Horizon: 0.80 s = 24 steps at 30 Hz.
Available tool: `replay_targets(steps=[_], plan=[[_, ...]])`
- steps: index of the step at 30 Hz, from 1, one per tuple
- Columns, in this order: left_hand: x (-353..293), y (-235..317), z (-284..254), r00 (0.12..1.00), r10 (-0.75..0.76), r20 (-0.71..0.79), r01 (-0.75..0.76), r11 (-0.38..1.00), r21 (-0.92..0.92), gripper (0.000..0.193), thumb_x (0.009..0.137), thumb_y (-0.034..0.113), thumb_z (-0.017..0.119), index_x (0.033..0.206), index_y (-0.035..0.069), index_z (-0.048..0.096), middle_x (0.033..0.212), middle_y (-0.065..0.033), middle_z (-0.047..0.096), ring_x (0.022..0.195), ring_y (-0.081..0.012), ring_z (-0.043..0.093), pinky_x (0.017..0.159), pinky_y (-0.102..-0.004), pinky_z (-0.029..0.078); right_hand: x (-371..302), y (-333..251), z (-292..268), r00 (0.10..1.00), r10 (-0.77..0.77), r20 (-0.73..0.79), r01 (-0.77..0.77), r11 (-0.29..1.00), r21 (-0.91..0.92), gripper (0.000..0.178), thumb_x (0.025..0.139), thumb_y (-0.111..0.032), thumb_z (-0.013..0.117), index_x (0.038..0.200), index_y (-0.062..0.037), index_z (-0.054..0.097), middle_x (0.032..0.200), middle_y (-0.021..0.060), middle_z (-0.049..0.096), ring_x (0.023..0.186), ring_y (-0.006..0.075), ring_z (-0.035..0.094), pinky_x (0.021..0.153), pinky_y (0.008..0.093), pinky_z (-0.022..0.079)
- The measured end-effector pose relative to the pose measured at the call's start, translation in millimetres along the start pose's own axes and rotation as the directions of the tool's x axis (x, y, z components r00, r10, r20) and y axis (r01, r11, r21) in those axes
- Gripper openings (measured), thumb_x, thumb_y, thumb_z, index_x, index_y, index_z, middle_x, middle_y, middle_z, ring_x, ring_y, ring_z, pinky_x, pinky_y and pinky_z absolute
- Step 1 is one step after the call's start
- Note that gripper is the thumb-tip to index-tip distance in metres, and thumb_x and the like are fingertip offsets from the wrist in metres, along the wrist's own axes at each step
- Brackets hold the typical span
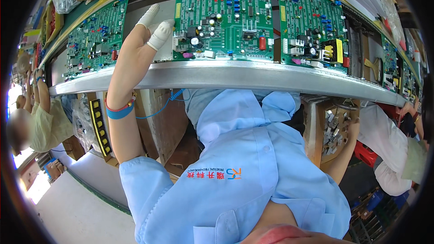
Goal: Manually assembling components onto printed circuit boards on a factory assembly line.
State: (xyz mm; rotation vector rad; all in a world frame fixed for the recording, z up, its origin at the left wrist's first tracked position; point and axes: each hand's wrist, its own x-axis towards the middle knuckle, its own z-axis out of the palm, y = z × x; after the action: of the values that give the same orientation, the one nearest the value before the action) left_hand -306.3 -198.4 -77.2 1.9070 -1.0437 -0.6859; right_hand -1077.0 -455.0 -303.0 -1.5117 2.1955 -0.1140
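My left hand (140, 40), with white finger cots on the thumb and a finger, is at the left edge of the middle green circuit board (221, 22). Its thumb and finger are apart, with nothing seen between them; the thumb tip is close to the board's edge. The board lies on a metal-edged rail and carries capacitors, connectors and a red component. My right hand (351, 125) is low on the right, at a cardboard box (314, 131) of silvery metal parts (333, 129). Its fingers are too small and partly hidden to read.
Another board (312, 27), bearing a yellow-and-black transformer (333, 51), lies to the right, and one more (97, 40) to the left. A blue wrist strap (120, 111) with a coiled cord circles my left wrist. A metal rail (226, 70) runs across in front. Co-workers sit at both sides.
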Motion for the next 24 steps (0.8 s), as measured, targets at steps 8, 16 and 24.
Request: replay_targets(steps=[8, 16, 24], plan=[[4.5, 8.4, 15.5, 0.998, 0.009, 0.067, -0.004, 0.997, -0.082, 0.069, 0.093, 0.035, 0.061, 0.143, -0.004, 0.035, 0.107, -0.0165, 0.065, 0.104, -0.0150, 0.058, 0.093, -0.0276, 0.042, -103.5, -140.9, -116.9, 0.953, -0.059, -0.296, 0.235, 0.763, 0.602, 0.033, 0.086, -0.028, 0.071, 0.110, -0.0058, 0.065, 0.087, -0.0019, 0.061, 0.075, 0.0064, 0.056, 0.060, 0.0172, 0.037], [9.3, 31.9, 60.9, 0.982, 0.115, 0.152, -0.097, 0.988, -0.124, 0.071, 0.091, 0.034, 0.064, 0.141, -0.007, 0.035, 0.125, -0.0225, 0.059, 0.109, -0.0224, 0.060, 0.087, -0.0336, 0.049, -248.1, -373.1, -86.0, 0.542, -0.819, -0.189, 0.765, 0.388, 0.515, 0.043, 0.072, 0.006, 0.065, 0.115, 0.0036, 0.063, 0.114, 0.0077, 0.061, 0.101, 0.0155, 0.059, 0.086, 0.0261, 0.047], [8.3, 29.6, 69.4, 0.969, 0.167, 0.179, -0.180, 0.982, 0.055, 0.064, 0.092, 0.025, 0.063, 0.145, 0.001, 0.034, 0.132, -0.0134, 0.057, 0.125, -0.0230, 0.049, 0.108, -0.0361, 0.032, -286.9, -476.0, -10.4, -0.045, -0.997, -0.061, 0.996, -0.049, 0.071, 0.034, 0.072, -0.007, 0.075, 0.106, -0.0077, 0.067, 0.099, 0.0066, 0.064, 0.070, 0.0222, 0.062, 0.057, 0.0303, 0.049]])
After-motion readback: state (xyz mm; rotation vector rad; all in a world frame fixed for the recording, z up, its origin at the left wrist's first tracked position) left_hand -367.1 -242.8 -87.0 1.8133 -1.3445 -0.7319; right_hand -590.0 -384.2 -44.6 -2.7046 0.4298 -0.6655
